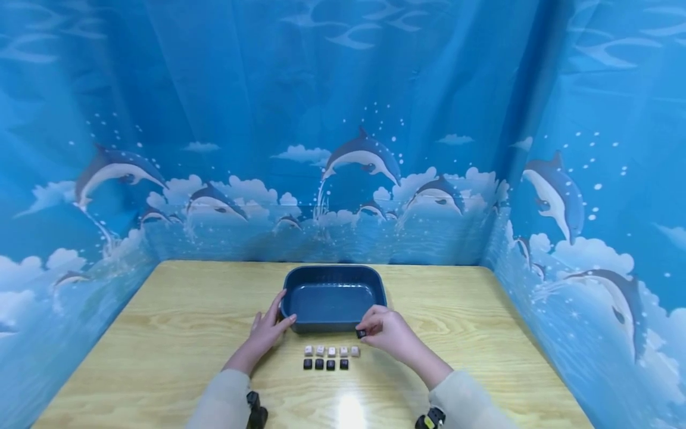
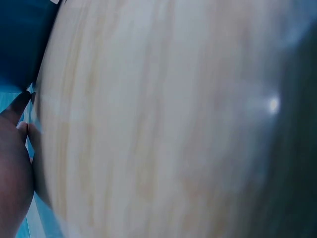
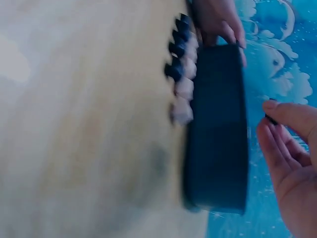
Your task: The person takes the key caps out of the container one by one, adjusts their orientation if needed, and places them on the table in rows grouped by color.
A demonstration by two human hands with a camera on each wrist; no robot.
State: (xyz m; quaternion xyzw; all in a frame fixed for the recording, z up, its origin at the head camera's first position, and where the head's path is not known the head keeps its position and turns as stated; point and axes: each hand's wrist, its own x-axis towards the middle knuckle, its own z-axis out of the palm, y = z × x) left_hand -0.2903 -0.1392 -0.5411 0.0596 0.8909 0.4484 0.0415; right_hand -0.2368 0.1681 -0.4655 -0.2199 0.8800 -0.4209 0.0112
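Observation:
A deep dark-blue rectangular basin (image 1: 334, 327) stands on the table, its inside showing a bare floor. My left hand (image 1: 266, 329) rests against its left front corner, fingers extended along the side and thumb at the front rim. Between thumb and fingertips, my right hand (image 1: 390, 333) pinches a black keycap (image 1: 361, 333) just off the basin's front right corner; the right wrist view shows the keycap (image 3: 270, 119) partly covered by the thumb. In front of the basin lies a row of several white keycaps (image 1: 331, 352), with a row of several black keycaps (image 1: 330, 364) nearer me.
The light wood-grain table (image 1: 203, 310) extends to both sides of the basin. A blue curtain (image 1: 257, 119) printed with dolphins hangs behind the table and along its sides. Dark wrist devices (image 1: 257, 411) sit by both sleeves.

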